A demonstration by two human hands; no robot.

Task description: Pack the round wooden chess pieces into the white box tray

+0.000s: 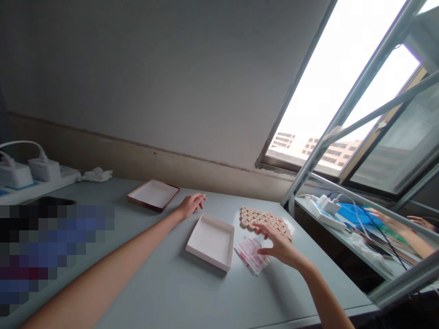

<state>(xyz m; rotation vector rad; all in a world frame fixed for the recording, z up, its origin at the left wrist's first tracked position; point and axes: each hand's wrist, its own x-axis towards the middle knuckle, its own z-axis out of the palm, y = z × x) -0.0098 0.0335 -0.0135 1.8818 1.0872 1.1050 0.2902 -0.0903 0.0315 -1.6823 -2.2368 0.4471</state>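
A white open box (211, 240) lies on the grey table (164, 292) between my hands. My left hand (192, 204) is just beyond its upper left corner, fingers loosely curved and apart, with nothing in them. My right hand (276, 244) hovers with thumb and fingers spread over the near edge of a cluster of round, pale wooden pieces (252, 214). Below its thumb lies a pink and white printed paper or packet (250, 256), right of the box. Part of the cluster is hidden by my right hand.
Behind my left hand sits a shallow box with a dark red rim (153, 194). A power strip (65, 179) with white plugs and a dark phone (53, 201) are at the left. Metal frame bars (310, 157) rise at the right, with another table and a person's hands (387, 221) beyond.
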